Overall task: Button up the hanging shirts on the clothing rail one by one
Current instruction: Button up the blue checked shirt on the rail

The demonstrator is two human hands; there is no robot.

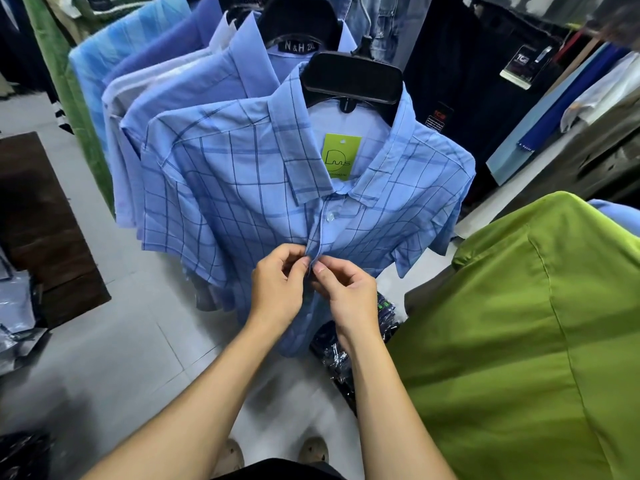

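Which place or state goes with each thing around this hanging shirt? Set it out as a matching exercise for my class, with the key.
Things
1. checked blue shirt
2. green tag
3. white button
4. black hanger

Places or states
A. on the shirt front, just below the collar
B. topmost, at the shirt's neck
C. front edges pinched by the left hand and the right hand
D. inside the open collar

Pairs: 1-C, 2-D, 3-A, 4-B

Bright even indoor light; soft shadows; wide-angle edge distortion; corners blurred.
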